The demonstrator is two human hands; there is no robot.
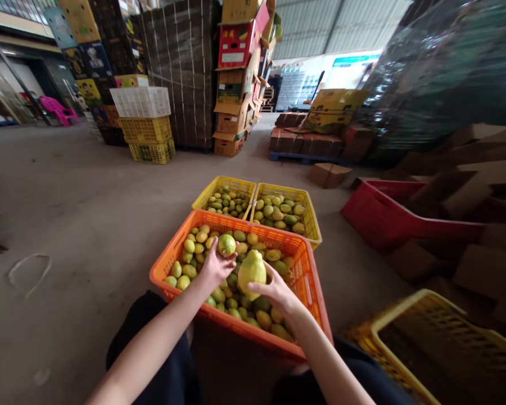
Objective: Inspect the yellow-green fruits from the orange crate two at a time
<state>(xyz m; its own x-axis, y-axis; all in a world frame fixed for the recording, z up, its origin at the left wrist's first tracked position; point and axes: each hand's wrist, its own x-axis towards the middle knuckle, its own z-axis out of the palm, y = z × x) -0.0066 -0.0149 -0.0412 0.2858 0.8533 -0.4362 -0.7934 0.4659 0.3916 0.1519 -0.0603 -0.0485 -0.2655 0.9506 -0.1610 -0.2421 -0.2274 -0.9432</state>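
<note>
Mid-handling, plenty left below us.
Our left hand (219, 268) cups a small green-yellow fruit (226, 245), fingers curled under it; our right hand (275, 289) is clamped round a larger yellow fruit (252, 275), both above the orange crate (315, 292). Neither is set down yet, so we judge this pair unfinished. Under them, loose fruit (183, 282) lies spread across the crate (any count would be guesswork). Just beyond, the left yellow crate (236, 181) and right yellow crate (315, 228) hold fruit too; whether that portion is done, we cannot tell.
</note>
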